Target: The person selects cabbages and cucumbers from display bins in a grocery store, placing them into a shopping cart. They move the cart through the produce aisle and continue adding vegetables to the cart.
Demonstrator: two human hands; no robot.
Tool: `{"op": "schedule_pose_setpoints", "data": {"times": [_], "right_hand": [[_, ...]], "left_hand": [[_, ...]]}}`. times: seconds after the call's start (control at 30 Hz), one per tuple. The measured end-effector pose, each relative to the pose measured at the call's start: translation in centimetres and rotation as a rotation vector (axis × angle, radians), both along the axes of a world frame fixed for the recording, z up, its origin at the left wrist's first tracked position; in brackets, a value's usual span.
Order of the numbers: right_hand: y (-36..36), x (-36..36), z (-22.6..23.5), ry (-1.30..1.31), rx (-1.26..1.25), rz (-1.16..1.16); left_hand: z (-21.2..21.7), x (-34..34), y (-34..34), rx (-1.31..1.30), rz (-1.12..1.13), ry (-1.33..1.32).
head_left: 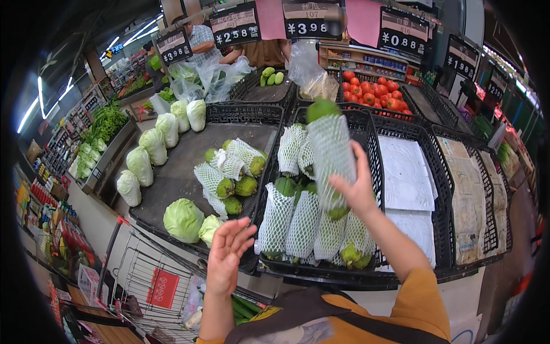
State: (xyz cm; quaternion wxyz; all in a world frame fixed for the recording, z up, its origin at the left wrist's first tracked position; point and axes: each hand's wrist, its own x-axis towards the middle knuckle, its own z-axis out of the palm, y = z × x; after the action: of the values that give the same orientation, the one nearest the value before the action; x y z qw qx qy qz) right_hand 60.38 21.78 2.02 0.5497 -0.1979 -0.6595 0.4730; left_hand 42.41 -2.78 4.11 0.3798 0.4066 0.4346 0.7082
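My right hand (360, 186) grips a thick green gourd (331, 155) in a white foam net sleeve, held upright above a black crate (373, 152). Its lower end overlaps the view of several similar sleeved gourds (302, 223) lying in that crate. To the left, my left hand (227, 252) is raised with its fingers apart and nothing in it. Beyond its fingertips is a small pale green cabbage (210, 228), with a larger round cabbage (183, 221) beside it. A pile of shorter sleeved gourds (231, 172) rests on the dark display board behind.
Napa cabbages (153, 145) line the board's left edge. Tomatoes (375, 93) fill a crate at the back. White padding (407, 172) lines the crate on the right. A shopping cart (140, 258) stands at lower left. Price signs (234, 26) hang overhead; people stand beyond.
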Motion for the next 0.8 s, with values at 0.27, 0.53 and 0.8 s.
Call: {"op": "schedule_pose_setpoints", "data": {"times": [0.27, 0.53, 0.8], "right_hand": [[19.4, -2.0, -10.7, -0.232, -0.415, -0.403], [23.8, 1.8, -18.2, -0.713, -0.603, 0.037], [27.0, -1.7, -10.8, -0.468, 0.274, -0.291]], "left_hand": [[-3.0, -1.5, -7.0, -0.141, 0.112, -0.025], [-3.1, -3.3, -19.5, -0.282, 0.844, -0.012], [-5.7, 2.5, -31.1, -0.268, 1.34, -0.092]]}}
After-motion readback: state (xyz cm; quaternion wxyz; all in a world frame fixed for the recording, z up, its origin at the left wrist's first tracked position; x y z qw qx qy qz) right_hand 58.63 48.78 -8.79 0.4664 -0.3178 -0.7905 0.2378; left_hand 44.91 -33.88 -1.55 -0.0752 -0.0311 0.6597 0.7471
